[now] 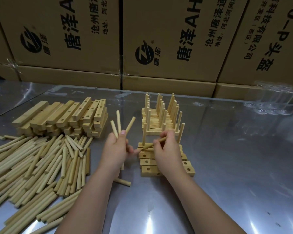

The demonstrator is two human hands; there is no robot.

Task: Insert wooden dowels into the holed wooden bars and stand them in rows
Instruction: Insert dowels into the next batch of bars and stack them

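My right grip (166, 149) pinches dowel (149, 146), long axis slanted, tip down-left at hole (142, 150) in bars (152, 162) on tabletop (227, 166), beside standing dowel (143, 132); needs tipping upright, I judge; left grip (115, 149) clasps three spares (118, 120)

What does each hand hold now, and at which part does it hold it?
The left hand grips a bundle of dowels around their middle. The right hand pinches a single dowel near its upper end.
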